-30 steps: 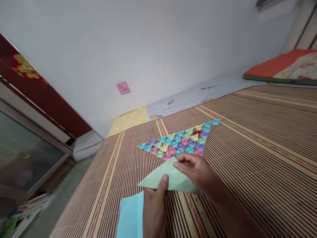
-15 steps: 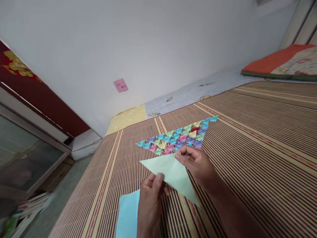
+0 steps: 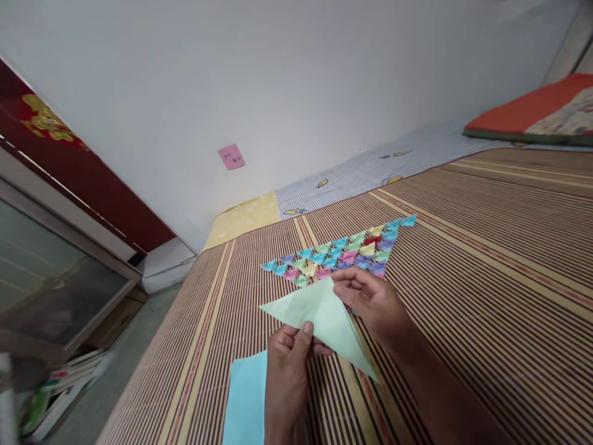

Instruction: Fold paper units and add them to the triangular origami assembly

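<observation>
Green paper (image 3: 319,309) sat pinched in our left hand (image 3: 288,364). Beyond that grip, we couldn't tell whether our right hand (image 3: 377,304) held on.

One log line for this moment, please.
left hand: pinches green paper at lower edge | right hand: at its top corner | blue paper: on striped mat

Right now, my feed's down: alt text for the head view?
The left hand holds a pale green folded paper, with the right hand at its top corner, above a striped mat. Beyond lie rows of small multicoloured paper pieces; a blue sheet lies beside the left hand.
</observation>
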A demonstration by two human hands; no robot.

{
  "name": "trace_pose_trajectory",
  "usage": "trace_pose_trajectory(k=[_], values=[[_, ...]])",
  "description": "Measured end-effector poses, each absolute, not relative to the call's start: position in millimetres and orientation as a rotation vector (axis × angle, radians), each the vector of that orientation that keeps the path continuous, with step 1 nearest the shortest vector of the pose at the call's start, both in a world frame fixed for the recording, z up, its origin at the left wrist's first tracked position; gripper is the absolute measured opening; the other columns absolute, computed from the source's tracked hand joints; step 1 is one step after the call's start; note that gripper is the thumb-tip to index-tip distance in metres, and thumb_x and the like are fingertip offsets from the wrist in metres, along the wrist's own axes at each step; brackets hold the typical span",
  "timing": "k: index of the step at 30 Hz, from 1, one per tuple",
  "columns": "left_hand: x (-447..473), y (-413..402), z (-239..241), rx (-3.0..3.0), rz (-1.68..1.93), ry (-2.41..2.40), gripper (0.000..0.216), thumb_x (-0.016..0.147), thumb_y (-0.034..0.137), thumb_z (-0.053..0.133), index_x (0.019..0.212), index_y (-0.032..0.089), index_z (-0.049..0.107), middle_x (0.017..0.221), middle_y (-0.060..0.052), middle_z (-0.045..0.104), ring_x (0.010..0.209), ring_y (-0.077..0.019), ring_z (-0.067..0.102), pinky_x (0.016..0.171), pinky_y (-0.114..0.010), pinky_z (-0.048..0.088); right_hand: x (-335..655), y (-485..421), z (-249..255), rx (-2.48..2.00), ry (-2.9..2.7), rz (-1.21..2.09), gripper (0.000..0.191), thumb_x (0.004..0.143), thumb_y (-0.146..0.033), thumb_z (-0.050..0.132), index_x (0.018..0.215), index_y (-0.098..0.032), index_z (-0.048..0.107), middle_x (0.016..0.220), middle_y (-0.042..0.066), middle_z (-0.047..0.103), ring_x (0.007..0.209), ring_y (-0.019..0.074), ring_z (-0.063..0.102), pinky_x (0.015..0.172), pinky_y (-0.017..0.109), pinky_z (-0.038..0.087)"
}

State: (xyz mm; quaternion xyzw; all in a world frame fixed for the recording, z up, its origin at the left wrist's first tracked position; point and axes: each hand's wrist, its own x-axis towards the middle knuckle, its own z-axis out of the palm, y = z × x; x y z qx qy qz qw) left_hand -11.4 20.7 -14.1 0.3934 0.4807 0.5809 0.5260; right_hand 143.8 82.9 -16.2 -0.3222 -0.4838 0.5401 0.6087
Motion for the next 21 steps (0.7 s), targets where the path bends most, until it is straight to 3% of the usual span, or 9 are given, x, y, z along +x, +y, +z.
trace_pose_trajectory(k=[3,6,9,12,17,21], values=[[-10.5,20.8,-14.1,0.86,1.463,1.117,0.02,0.081,0.031,0.078,0.091,0.014,0.077,0.087,-0.008,0.078,0.069,-0.0165,0.067,0.065,-0.026,0.052,144.0,81.9,-18.0,-0.712,-1.24,1.379,0.023,0.08,-0.038,0.077,0.091,-0.019,0.071,0.078,0.002,0.069,0.07,0.017,0.063,0.061,0.025,0.049],[-10.4,21.4,-14.7,0.831,1.475,1.099,0.028,0.08,0.03,0.08,0.102,0.014,0.076,0.079,-0.005,0.075,0.062,-0.0128,0.063,0.063,-0.024,0.051,142.9,79.4,-19.1,-0.679,-1.334,1.508,0.026,0.083,-0.043,0.075,0.085,-0.018,0.068,0.073,0.001,0.066,0.064,0.0168,0.06,0.056,0.026,0.047],[-11.3,23.0,-16.2,0.784,1.535,1.116,0.025,0.08,0.032,0.081,0.094,0.012,0.076,0.059,0.001,0.065,0.053,-0.0081,0.054,0.057,-0.019,0.047,142.8,78.3,-17.4,-0.703,-1.356,1.424,0.035,0.089,-0.049,0.066,0.073,-0.018,0.062,0.063,-0.002,0.056,0.057,0.0133,0.052,0.052,0.024,0.041],[-11.7,24.7,-17.0,0.661,1.619,1.054,0.026,0.079,0.035,0.082,0.089,0.012,0.075,0.065,0.0,0.065,0.051,-0.0058,0.049,0.051,-0.017,0.043,144.2,79.0,-14.2,-0.686,-1.399,1.369,0.043,0.096,-0.052,0.055,0.07,-0.018,0.059,0.062,-0.001,0.055,0.059,0.0137,0.052,0.057,0.025,0.043],[-8.2,26.5,-14.1,0.508,1.677,0.937,0.033,0.065,0.031,0.092,0.083,0.012,0.073,0.069,-0.001,0.067,0.053,-0.0078,0.053,0.049,-0.02,0.047,143.8,79.5,-14.6,-0.668,-1.426,1.425,0.027,0.09,-0.043,0.067,0.08,-0.018,0.064,0.068,-0.001,0.059,0.064,0.0137,0.055,0.061,0.024,0.044],[-6.9,29.2,-13.1,0.457,1.697,0.924,0.036,0.061,0.029,0.094,0.086,0.011,0.074,0.077,-0.005,0.071,0.059,-0.0102,0.059,0.051,-0.02,0.05,144.6,78.7,-15.6,-0.649,-1.405,1.431,0.022,0.093,-0.039,0.063,0.085,-0.019,0.065,0.071,-0.001,0.06,0.065,0.0132,0.055,0.062,0.024,0.045]])
